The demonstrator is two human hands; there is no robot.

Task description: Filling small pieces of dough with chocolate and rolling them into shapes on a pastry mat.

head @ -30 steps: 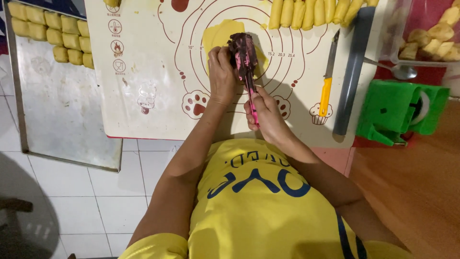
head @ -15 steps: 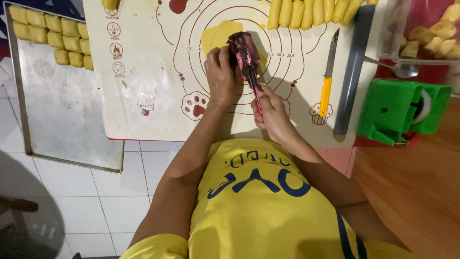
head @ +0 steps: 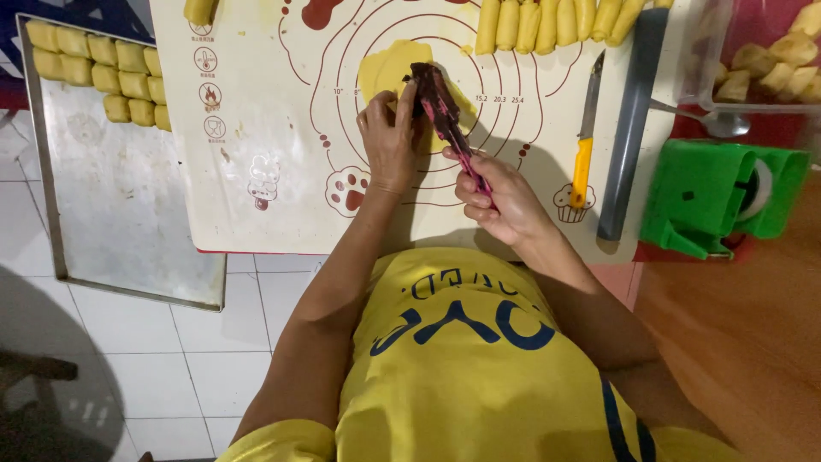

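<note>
A flat round of yellow dough (head: pixel 386 70) lies on a white baking mat (head: pixel 282 128) printed with red circles. My right hand (head: pixel 500 198) grips the pink handle of a spoon-like tool (head: pixel 445 115) loaded with dark brown filling, its tip over the dough. My left hand (head: pixel 389 137) rests beside the dough, its fingertips touching the filling at the tool's tip.
A row of rolled yellow dough pieces (head: pixel 556 21) lines the mat's far edge. A metal tray (head: pixel 120 197) at the left holds more pieces (head: pixel 103 73). A yellow-handled knife (head: pixel 585 141), a grey bar (head: pixel 629 128), a green device (head: pixel 714 197), a spoon (head: pixel 710 120) and a clear tub (head: pixel 770 60) sit at the right.
Both hands stay at the dough; the tool's tip and my left fingers shift only slightly over it.
</note>
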